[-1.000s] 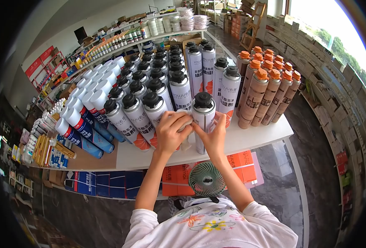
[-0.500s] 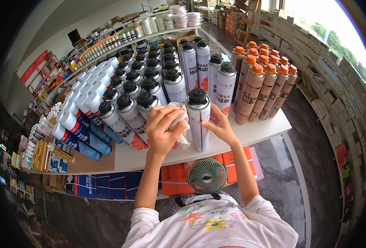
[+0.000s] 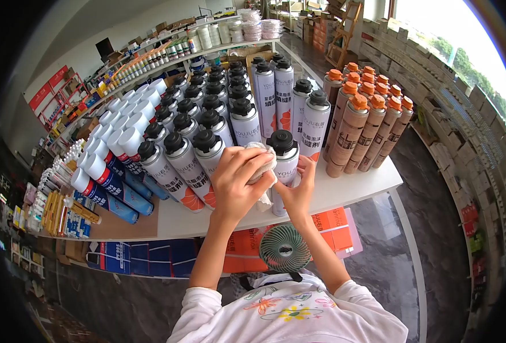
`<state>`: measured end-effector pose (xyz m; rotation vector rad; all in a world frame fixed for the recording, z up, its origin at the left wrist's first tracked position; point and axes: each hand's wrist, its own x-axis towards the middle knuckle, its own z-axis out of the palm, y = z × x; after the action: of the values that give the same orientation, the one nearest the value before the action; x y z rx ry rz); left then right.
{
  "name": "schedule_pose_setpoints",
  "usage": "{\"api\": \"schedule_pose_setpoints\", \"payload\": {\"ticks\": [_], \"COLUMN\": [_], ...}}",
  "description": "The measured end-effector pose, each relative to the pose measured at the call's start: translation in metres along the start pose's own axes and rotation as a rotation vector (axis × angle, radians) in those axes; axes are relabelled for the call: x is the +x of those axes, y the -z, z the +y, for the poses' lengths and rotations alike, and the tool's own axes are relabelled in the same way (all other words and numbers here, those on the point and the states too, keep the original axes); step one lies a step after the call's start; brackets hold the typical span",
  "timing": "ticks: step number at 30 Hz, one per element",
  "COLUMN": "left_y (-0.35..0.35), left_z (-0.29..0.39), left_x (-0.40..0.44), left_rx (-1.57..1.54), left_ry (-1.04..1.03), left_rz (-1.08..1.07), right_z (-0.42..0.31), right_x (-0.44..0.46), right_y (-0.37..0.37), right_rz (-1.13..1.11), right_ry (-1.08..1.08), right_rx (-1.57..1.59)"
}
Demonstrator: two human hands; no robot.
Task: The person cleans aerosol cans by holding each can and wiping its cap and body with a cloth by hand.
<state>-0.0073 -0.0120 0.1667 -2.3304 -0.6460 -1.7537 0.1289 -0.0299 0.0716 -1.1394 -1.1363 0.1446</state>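
A white spray can (image 3: 288,164) with a black cap stands upright near the front edge of the white table. My left hand (image 3: 235,182) is closed around a crumpled whitish cloth (image 3: 260,166), which is against the can's left side. Around the can's lower right side my right hand (image 3: 298,190) has its fingers wrapped, the thumb at the front. Rows of similar black-capped cans (image 3: 189,157) stand to the left and behind. Two more black-capped cans (image 3: 314,123) are just behind at the right.
Orange-capped brown cans (image 3: 347,137) stand at the table's right. White-capped blue cans (image 3: 118,197) and small tubes are at the left. A green fan (image 3: 285,247) is at my chest, before orange boxes (image 3: 333,228) under the white table (image 3: 356,191).
The cloth in my left hand has moved right, onto the can. My right hand has shifted from a loose touch to a closer hold, and the can's printed label has turned into view.
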Motion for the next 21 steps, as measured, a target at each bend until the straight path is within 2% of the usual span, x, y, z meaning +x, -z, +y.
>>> {"api": "schedule_pose_setpoints", "payload": {"ticks": [5, 7, 9, 12, 21], "left_y": [-0.004, -0.003, -0.004, -0.006, -0.01], "left_z": [0.012, 0.021, 0.023, 0.011, 0.01], "left_x": [0.009, 0.013, 0.016, 0.011, -0.001], "left_rx": [0.085, 0.168, 0.166, -0.01, 0.171], "left_ry": [-0.016, 0.043, 0.095, 0.227, 0.001], "left_rz": [-0.05, -0.149, -0.159, -0.089, -0.058], "right_z": [-0.001, 0.002, 0.004, 0.004, -0.001], "right_x": [-0.01, -0.009, -0.009, -0.008, -0.008], "right_y": [-0.004, -0.005, -0.005, -0.002, -0.001], "right_rz": [0.042, 0.056, 0.047, 0.03, 0.039], "right_ry": [-0.004, 0.001, -0.015, -0.007, 0.026], "right_rx": [-0.014, -0.023, -0.006, -0.006, -0.051]}}
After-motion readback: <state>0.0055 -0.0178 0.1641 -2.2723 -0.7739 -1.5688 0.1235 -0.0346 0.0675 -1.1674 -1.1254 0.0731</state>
